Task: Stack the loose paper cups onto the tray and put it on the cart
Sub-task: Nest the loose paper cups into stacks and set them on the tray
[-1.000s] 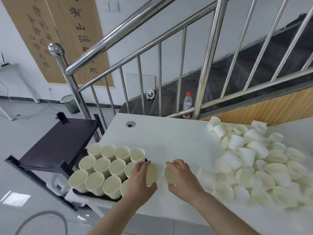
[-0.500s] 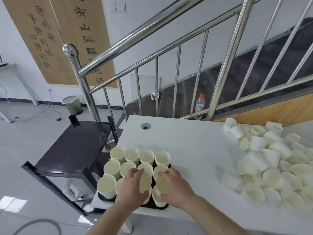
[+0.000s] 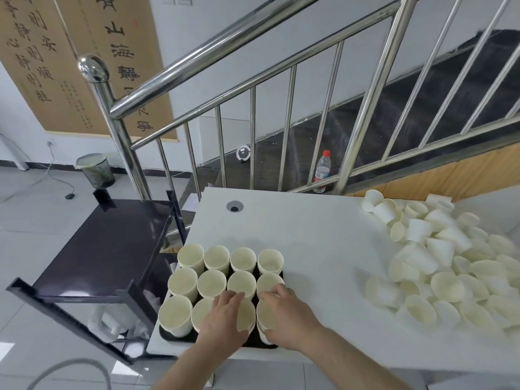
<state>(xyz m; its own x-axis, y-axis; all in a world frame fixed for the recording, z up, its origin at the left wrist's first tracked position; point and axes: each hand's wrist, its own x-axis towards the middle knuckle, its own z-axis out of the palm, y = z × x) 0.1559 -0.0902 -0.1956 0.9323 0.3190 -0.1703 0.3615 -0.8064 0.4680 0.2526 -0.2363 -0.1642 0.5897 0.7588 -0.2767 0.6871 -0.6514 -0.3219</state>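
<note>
Twelve cream paper cups [image 3: 215, 260] stand on my black tray [image 3: 166, 333] at the white counter [image 3: 309, 229] edge; left hand [image 3: 222, 319] and right hand [image 3: 287, 316] each grip one front-row cup. Loose cups [image 3: 450, 266] heaped right.

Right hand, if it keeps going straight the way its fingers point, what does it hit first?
Probably the middle-row cup just beyond the right hand; its fingertips already seem to reach that rim, though depth is unclear.

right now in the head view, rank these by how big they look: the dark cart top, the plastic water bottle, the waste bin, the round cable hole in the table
1. dark cart top, by far the largest
2. waste bin
3. plastic water bottle, narrower than the bin and set farther back, so its true size is unsure
4. cable hole, smallest
</note>
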